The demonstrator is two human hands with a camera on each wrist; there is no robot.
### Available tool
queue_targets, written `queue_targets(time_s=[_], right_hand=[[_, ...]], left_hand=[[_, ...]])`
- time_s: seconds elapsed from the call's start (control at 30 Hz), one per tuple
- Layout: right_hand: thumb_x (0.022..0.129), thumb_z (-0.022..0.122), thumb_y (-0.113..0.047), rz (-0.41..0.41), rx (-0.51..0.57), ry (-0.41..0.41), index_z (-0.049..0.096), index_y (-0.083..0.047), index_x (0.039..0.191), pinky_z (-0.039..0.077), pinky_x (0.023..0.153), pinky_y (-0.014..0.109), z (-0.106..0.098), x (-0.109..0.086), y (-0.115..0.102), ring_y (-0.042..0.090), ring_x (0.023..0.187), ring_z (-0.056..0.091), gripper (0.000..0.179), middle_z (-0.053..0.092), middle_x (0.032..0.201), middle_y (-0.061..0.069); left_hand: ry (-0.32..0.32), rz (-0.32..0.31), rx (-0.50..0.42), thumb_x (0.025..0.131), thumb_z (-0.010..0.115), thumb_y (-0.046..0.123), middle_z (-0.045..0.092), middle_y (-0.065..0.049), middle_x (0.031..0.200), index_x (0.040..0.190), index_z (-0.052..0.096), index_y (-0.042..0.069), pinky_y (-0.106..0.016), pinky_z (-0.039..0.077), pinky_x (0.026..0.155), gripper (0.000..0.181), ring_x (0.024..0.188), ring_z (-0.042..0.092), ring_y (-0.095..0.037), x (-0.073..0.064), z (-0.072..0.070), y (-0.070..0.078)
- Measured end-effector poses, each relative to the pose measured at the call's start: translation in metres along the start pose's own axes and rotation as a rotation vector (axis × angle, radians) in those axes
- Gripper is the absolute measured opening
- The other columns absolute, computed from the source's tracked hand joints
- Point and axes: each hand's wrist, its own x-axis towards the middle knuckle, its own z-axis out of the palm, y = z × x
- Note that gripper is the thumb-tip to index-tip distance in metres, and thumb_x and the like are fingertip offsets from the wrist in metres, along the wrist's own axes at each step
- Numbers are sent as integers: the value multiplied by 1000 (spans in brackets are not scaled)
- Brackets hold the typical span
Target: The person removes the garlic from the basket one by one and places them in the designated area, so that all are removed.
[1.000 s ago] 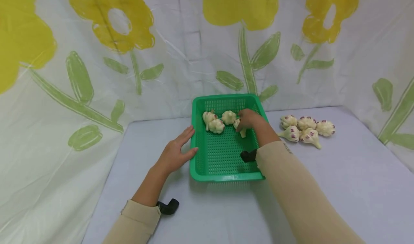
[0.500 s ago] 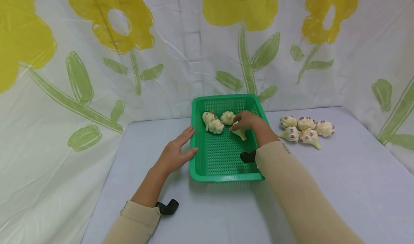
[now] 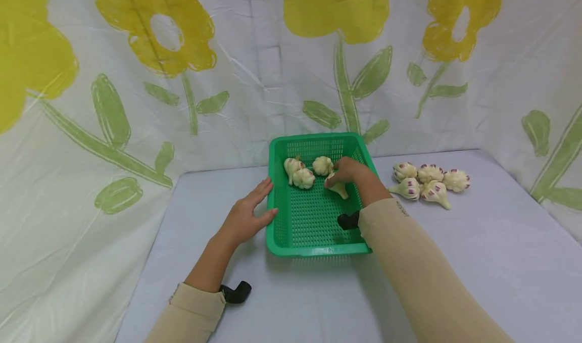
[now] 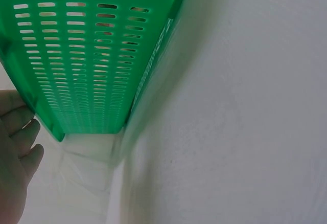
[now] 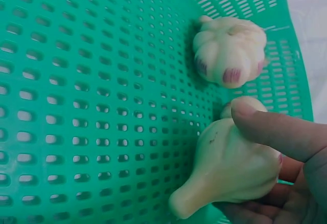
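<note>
A person's right hand (image 3: 349, 172) reaches into a green perforated plastic basket (image 3: 318, 251) on a white-covered table (image 3: 454, 262), holding a garlic bulb (image 5: 232, 165) with the thumb on one side and the fingers curled round the other. This held bulb is inside the basket, right of its middle, its stalk pointing toward the wearer. The left hand (image 3: 243, 216) has its fingers extended and thumb spread, resting against the basket's left rim, gripping nothing. The step in hand looks like positioning this bulb among the others; the next move probably calls for loosening the right fingers gently once it sits steady, so that it does not roll, while the left hand steadies the rim. Counted in the head view, there is one basket with four bulbs in it: the held one, a single bulb (image 3: 322, 165) just beyond it, and a touching pair (image 3: 300, 174) at the left. Five more bulbs (image 3: 431, 173) lie clustered on the table, right of the basket.
</note>
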Motion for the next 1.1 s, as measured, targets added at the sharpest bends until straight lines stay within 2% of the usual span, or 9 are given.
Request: queue_targets(time_s=[0.3, 0.53, 0.67, 0.8, 0.9, 1.1], right_hand=[[88, 68, -47, -5, -60, -4, 42, 6, 145, 43, 107, 51, 2, 0, -1, 42, 137, 39, 82, 34, 153, 26], [88, 68, -48, -6, -67, -3, 53, 4, 137, 46, 103, 49, 2, -5, -4, 40, 129, 48, 73, 44, 146, 25], [89, 68, -46, -1, -38, -13, 48, 4, 142, 46, 104, 48, 2, -7, -4, 40, 130, 48, 75, 39, 150, 25], [88, 70, -42, 16, 19, -24, 41, 5, 146, 50, 100, 47, 3, -7, -4, 39, 124, 54, 80, 38, 151, 24], [87, 72, -41, 27, 40, -23, 41, 6, 145, 52, 98, 46, 3, -6, -3, 38, 118, 58, 81, 41, 148, 24], [85, 74, -42, 30, 6, -15, 46, 6, 140, 52, 97, 45, 4, -4, -2, 35, 116, 58, 78, 48, 142, 23]], left_hand=[[-2, -2, -3, 95, 61, 38, 30, 5, 161, 154, 36, 18, -49, 36, 114, 67, 147, 32, -20, -1, 0, 0], [12, 9, 17, 95, 62, 39, 31, 5, 160, 153, 37, 16, -50, 37, 113, 67, 146, 34, -21, -1, 0, 0], [9, 8, 15, 95, 61, 39, 31, 5, 160, 153, 38, 16, -49, 37, 113, 67, 145, 35, -20, -1, 0, 0], [3, 7, 11, 95, 61, 39, 31, 5, 160, 153, 37, 17, -50, 37, 113, 67, 146, 34, -21, 0, 0, 0], [-1, 4, 10, 95, 61, 39, 30, 4, 160, 153, 37, 16, -50, 37, 114, 67, 146, 34, -22, 0, 0, 0], [-2, 1, 15, 95, 61, 39, 30, 6, 160, 153, 37, 17, -48, 36, 114, 67, 146, 34, -20, 0, -1, 1]])
